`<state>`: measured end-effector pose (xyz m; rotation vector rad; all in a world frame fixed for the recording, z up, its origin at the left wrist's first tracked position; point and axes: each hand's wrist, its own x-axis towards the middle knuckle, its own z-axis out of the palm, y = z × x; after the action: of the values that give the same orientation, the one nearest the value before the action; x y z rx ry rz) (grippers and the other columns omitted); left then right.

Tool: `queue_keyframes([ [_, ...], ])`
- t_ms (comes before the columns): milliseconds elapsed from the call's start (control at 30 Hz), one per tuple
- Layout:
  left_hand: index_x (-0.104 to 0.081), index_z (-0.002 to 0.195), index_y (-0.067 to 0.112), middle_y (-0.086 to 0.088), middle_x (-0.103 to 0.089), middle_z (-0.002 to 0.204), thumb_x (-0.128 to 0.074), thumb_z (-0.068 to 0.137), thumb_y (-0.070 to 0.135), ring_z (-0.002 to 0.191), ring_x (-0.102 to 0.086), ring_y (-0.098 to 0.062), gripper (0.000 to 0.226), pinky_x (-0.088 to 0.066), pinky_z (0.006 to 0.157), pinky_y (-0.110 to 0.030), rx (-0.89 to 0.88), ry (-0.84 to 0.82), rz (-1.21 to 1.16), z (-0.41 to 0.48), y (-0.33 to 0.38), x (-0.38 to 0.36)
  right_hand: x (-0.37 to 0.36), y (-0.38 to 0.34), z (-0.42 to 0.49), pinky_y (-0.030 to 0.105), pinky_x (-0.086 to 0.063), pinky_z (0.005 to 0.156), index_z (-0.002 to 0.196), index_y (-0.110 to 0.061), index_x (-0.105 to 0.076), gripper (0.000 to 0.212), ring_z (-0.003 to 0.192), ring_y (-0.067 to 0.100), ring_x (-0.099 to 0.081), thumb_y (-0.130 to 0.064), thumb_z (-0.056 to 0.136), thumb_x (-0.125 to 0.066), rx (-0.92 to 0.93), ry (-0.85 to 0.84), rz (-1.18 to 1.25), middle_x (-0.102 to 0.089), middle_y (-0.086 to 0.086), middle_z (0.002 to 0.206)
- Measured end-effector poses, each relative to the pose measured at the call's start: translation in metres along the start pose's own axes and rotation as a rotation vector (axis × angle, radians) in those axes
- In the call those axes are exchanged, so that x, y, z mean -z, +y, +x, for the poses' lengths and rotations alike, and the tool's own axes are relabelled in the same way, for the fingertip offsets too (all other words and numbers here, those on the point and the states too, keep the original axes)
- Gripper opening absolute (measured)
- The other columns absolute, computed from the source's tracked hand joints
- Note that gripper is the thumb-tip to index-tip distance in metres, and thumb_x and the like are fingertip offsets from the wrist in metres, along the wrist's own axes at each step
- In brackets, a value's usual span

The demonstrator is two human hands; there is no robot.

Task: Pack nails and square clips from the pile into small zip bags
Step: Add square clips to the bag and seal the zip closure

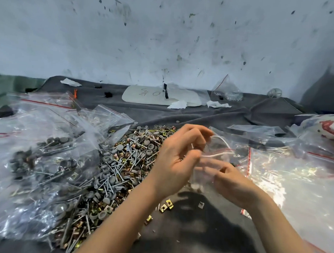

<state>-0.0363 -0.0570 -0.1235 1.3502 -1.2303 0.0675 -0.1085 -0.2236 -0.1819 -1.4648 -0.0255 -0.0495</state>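
Observation:
A big pile of nails, grey caps and brass square clips (123, 162) covers the middle of the dark cloth. Just right of the pile, both hands hold one small clear zip bag (216, 152) above the cloth. My left hand (180, 155) pinches the bag's left edge near its mouth with curled fingers. My right hand (234, 183) grips the bag from below and to the right. The bag is see-through and blurred, so I cannot tell what is in it. A few loose square clips (166, 205) lie on the cloth under my wrists.
Filled zip bags (40, 159) are heaped at the left. More clear bags (293, 178) lie at the right. A white pad (159, 96), paper scraps and a small bag (227, 90) sit at the back by the stained wall.

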Motion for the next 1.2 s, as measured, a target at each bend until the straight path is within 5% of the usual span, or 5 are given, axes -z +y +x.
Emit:
queue_keyframes([
  [67, -0.05, 0.076, 0.009, -0.015, -0.063, 0.108, -0.041, 0.077, 0.002, 0.102, -0.058, -0.028, 0.012, -0.047, 0.086, -0.052, 0.044, -0.037, -0.052, 0.006, 0.009, 0.002, -0.011, 0.0, 0.0, 0.028, -0.053, 0.076, 0.089, -0.009, -0.071, 0.01, 0.089, 0.023, -0.065, -0.017, 0.083, -0.068, 0.058, 0.017, 0.064, -0.069, 0.011, 0.098],
  [233, -0.051, 0.069, 0.012, -0.009, -0.06, 0.116, -0.037, 0.073, 0.003, 0.11, -0.057, -0.026, 0.017, -0.05, 0.094, -0.04, 0.202, 0.007, -0.189, 0.002, 0.017, 0.019, -0.014, 0.006, -0.006, 0.031, -0.056, 0.066, 0.083, -0.01, -0.071, 0.044, 0.081, 0.024, -0.067, -0.039, 0.057, -0.089, 0.072, 0.139, 0.187, -0.069, 0.014, 0.094],
  [400, -0.058, 0.092, 0.03, 0.02, -0.06, 0.112, -0.052, 0.088, 0.013, 0.105, -0.057, -0.003, 0.019, -0.05, 0.089, -0.021, 0.312, -0.005, 0.193, -0.021, 0.008, 0.05, -0.012, 0.029, -0.013, 0.019, -0.054, 0.059, 0.08, -0.02, -0.075, 0.01, 0.07, 0.013, -0.068, -0.023, 0.072, -0.071, 0.195, 0.452, 0.053, -0.073, 0.002, 0.082],
  [800, -0.05, 0.131, 0.032, 0.009, -0.048, 0.119, -0.058, 0.092, 0.029, 0.107, -0.048, -0.008, 0.039, -0.048, 0.088, -0.026, 0.44, -0.25, 1.077, -0.097, -0.033, 0.079, -0.014, 0.051, -0.017, 0.011, -0.046, 0.056, 0.074, -0.018, -0.072, 0.003, 0.059, 0.004, -0.058, -0.018, 0.07, -0.072, 0.202, 0.563, -0.023, -0.068, -0.005, 0.069],
  [1200, -0.067, 0.101, 0.023, 0.004, -0.062, 0.096, -0.065, 0.087, 0.025, 0.09, -0.058, -0.017, 0.014, -0.047, 0.083, -0.033, 0.396, -0.174, 1.193, -0.093, -0.043, 0.077, -0.012, 0.051, -0.019, 0.018, -0.045, 0.056, 0.079, -0.022, -0.073, 0.006, 0.066, 0.018, -0.055, -0.017, 0.08, -0.07, 0.166, 0.585, -0.065, -0.066, 0.003, 0.072],
])
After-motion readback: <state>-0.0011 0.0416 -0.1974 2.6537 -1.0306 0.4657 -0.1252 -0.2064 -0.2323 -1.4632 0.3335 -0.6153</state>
